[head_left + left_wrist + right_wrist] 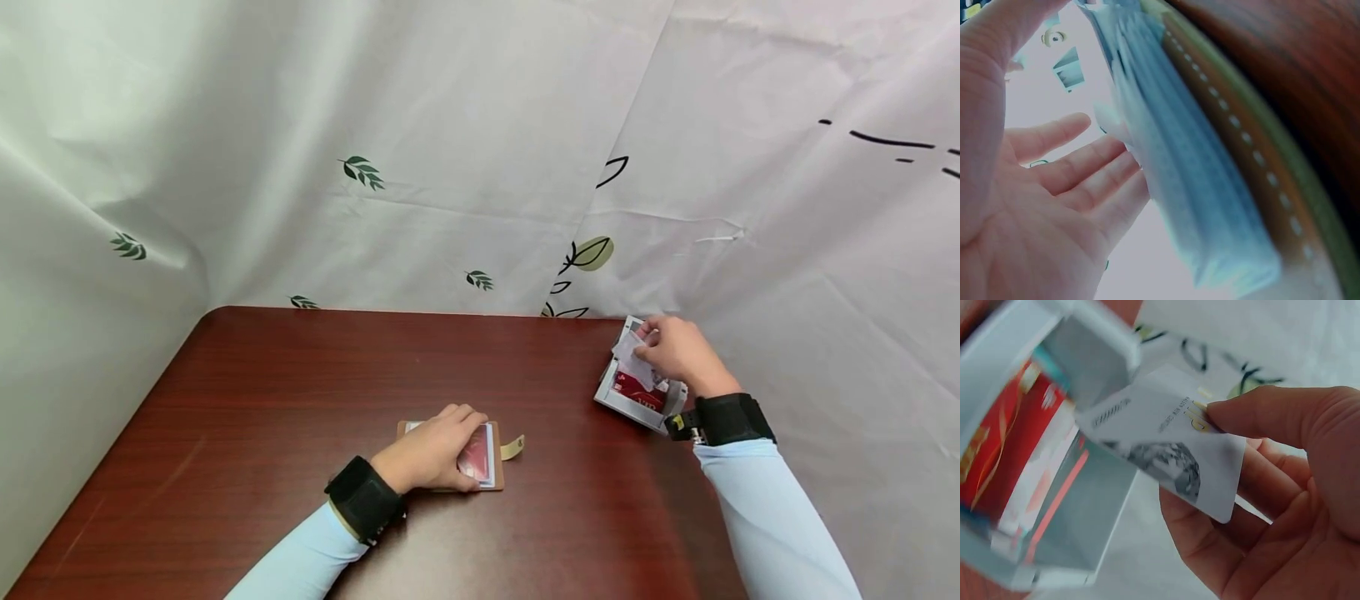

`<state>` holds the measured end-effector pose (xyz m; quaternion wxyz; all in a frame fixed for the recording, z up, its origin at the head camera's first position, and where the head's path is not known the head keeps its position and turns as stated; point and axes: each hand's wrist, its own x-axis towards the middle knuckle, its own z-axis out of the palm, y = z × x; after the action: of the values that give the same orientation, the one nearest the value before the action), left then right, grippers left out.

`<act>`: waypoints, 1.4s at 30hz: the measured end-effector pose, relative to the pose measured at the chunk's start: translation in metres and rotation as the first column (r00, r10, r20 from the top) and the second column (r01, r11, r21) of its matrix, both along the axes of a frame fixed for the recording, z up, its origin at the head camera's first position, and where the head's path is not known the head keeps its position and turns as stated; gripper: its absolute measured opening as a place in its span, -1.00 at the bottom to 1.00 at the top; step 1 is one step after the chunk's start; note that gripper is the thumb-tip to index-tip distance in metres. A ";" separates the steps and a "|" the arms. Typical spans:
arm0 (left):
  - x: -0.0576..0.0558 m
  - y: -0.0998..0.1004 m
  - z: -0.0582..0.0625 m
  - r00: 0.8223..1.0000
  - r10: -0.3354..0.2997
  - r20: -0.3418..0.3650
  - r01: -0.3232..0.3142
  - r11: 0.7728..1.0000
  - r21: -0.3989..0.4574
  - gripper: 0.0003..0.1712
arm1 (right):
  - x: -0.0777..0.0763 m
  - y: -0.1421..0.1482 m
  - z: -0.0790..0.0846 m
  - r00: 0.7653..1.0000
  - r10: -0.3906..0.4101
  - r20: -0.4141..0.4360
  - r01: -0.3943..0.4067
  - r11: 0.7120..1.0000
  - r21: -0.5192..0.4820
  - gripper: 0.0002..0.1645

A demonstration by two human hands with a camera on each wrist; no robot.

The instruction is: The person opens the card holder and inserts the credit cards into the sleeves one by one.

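Note:
My left hand (438, 450) holds a card holder (498, 481) on the table, thumb at its near edge and fingers toward the far edge. The left wrist view shows its stack of clear sleeves (1172, 162) and stitched brown cover (1222, 109), with fingers against the sleeves. A reddish card (476, 457) shows on top. At the right, my right hand (681, 353) pinches a white card (1166, 440) with gold lettering and a grey picture between thumb and fingers. The card's far corner overlaps the rim of a grey box (628, 407). Inside the box lies a red card (1010, 437).
The holder's tan strap (513, 448) sticks out to the right on the reddish-brown table (300, 400). A pale curtain (420, 150) with leaf prints hangs along the back and sides. The box stands close to the table's back right edge.

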<state>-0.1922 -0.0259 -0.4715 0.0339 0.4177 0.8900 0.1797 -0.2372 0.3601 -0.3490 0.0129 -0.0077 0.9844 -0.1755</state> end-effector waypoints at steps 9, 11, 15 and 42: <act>-0.002 -0.013 0.001 0.998 0.007 0.068 -0.013 0.996 0.088 0.00 | 0.004 -0.042 -0.006 0.998 0.020 0.052 -0.008 0.977 -0.215 -0.68; -0.001 -0.017 0.001 0.996 0.012 0.084 -0.020 0.995 0.097 -0.01 | 0.004 -0.050 -0.010 0.997 0.041 0.069 -0.020 0.962 -0.274 -0.61; 0.000 -0.028 0.003 0.994 0.018 0.104 -0.030 0.993 0.115 -0.07 | 0.006 -0.073 -0.022 0.992 0.088 0.085 -0.049 0.921 -0.387 -0.58; 0.006 -0.087 0.002 0.996 0.063 0.066 -0.069 0.992 0.105 -0.27 | 0.014 -0.202 -0.091 0.914 0.305 0.268 -0.087 0.791 -0.605 -0.89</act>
<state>-0.1865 -0.1125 -0.4693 0.0334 0.3834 0.8908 0.2414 -0.2228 0.1579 -0.4403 0.2040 -0.0836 0.8581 -0.4637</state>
